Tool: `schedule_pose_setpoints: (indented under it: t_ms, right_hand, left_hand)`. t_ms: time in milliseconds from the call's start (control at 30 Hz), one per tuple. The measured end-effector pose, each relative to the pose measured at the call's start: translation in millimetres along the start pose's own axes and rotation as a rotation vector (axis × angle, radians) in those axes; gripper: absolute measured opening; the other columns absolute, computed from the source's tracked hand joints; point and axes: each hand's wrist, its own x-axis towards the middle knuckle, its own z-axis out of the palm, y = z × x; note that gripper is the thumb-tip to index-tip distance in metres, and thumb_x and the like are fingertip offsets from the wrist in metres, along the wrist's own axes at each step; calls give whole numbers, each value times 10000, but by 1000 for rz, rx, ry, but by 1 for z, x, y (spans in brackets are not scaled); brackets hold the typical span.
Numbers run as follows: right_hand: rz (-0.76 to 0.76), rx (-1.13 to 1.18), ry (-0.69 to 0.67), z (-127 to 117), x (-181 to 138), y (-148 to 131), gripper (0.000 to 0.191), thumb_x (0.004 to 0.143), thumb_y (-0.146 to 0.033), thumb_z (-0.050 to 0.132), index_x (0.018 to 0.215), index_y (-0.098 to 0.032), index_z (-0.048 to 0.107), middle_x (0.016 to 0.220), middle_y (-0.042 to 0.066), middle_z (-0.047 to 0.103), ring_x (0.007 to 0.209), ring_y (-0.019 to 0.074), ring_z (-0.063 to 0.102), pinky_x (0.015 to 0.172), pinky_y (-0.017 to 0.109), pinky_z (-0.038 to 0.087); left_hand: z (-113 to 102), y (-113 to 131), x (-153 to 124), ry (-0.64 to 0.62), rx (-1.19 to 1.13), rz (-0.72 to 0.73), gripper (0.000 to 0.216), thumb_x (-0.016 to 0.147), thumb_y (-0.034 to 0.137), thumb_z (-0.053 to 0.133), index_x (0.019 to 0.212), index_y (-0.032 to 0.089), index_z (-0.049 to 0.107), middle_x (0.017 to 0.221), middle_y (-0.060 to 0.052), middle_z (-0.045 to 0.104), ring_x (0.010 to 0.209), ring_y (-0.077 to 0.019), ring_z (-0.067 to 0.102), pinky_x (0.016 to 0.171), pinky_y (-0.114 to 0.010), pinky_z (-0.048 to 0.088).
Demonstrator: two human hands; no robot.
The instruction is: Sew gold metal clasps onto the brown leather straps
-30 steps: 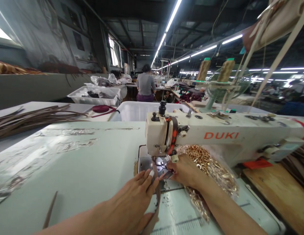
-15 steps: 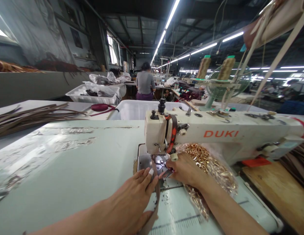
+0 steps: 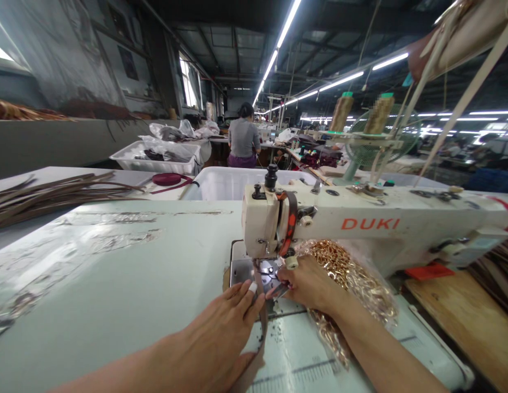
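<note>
A narrow brown strap (image 3: pixel 262 327) runs from the table's near edge up under the needle of a white DUKI sewing machine (image 3: pixel 360 224). My left hand (image 3: pixel 221 338) lies flat on the table with its fingers stretched out along the strap's left side, fingertips close to the presser foot. My right hand (image 3: pixel 306 284) is curled beside the foot on the right, its fingers pinched on the strap's end at the needle plate (image 3: pixel 241 270).
A clear bag of gold chain (image 3: pixel 352 284) lies under the machine arm behind my right wrist. A bundle of brown straps (image 3: pixel 53 194) and a red tape roll (image 3: pixel 167 179) sit far left. White bins (image 3: pixel 229 185) stand behind. A person (image 3: pixel 243 142) sits farther back.
Almost nothing differs; both hands stay at the presser foot, and the view has shifted slightly since the oldest frame.
</note>
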Motion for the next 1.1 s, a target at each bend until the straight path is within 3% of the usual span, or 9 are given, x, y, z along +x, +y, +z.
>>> schedule_pose_setpoints:
  t_ms: [433, 600, 1100]
  right_hand:
    - [-9, -2, 8, 1, 0, 1, 343, 824, -487, 517, 675, -204, 641, 619, 36, 660, 565, 159, 573, 528, 273, 221]
    - [-21, -11, 26, 2, 0, 2, 415, 855, -523, 447, 658, -204, 626, 615, 35, 659, 560, 156, 570, 525, 274, 213]
    - [-35, -15, 26, 4, 0, 4, 468, 854, -584, 410, 678, -211, 634, 619, 39, 657, 583, 170, 587, 534, 276, 244]
  left_hand:
    - [-9, 4, -1, -47, -12, -11, 717, 867, 411, 481, 1436, 105, 169, 1469, -195, 164, 1350, -323, 138, 1085, -480, 224]
    - [-11, 5, 2, -89, -6, -24, 736, 862, 417, 485, 1433, 86, 160, 1467, -202, 157, 1353, -315, 129, 1093, -465, 209]
    - [4, -6, 6, 64, 27, 50, 675, 880, 457, 444, 1417, 91, 259, 1425, -210, 312, 1320, -334, 272, 1063, -473, 295]
